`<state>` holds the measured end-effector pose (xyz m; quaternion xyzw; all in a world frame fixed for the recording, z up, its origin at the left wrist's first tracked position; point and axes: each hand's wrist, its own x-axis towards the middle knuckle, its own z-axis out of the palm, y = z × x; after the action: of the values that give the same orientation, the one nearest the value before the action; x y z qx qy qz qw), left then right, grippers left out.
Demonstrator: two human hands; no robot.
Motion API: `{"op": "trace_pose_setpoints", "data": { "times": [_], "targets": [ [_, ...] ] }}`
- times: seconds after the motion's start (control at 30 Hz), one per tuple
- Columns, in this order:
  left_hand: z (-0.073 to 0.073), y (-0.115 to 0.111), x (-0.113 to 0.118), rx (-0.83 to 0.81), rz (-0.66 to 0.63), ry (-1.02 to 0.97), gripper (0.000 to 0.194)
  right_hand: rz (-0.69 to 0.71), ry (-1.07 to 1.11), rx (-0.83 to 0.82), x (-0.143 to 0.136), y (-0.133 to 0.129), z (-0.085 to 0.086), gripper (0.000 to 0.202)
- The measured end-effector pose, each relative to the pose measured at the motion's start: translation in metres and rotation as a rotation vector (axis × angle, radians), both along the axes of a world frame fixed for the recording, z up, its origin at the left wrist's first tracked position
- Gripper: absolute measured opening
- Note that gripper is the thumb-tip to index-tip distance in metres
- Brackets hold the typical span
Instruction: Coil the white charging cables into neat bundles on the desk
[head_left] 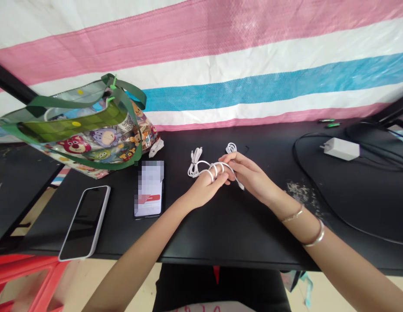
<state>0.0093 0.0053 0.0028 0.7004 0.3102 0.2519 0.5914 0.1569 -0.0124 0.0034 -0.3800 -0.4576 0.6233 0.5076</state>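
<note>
I count two smartphones (149, 188), one cartoon-print tote bag (105, 138), one white power adapter (342, 148) and two white cable bundles (195, 162) (not counting the white cable (238, 180) I'm gripping). I wear two bracelets (316, 234).

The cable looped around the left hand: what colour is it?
White; the cable shows best in the head view, looped around the left hand.
</note>
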Motion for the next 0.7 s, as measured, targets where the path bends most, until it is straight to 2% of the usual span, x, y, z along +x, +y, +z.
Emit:
{"op": "trace_pose_setpoints", "data": {
  "times": [0.47,0.7],
  "targets": [
    [-0.0022,-0.0010,0.0003,0.044,0.032,0.033,0.015,0.004,-0.037,0.000,-0.0019,-0.0001,0.0024,0.014],
    [-0.0028,-0.0018,0.0014,0.015,0.022,0.005,0.027,-0.006,-0.009,-0.032,-0.0025,0.0004,-0.0006,0.018]
  ]
}}
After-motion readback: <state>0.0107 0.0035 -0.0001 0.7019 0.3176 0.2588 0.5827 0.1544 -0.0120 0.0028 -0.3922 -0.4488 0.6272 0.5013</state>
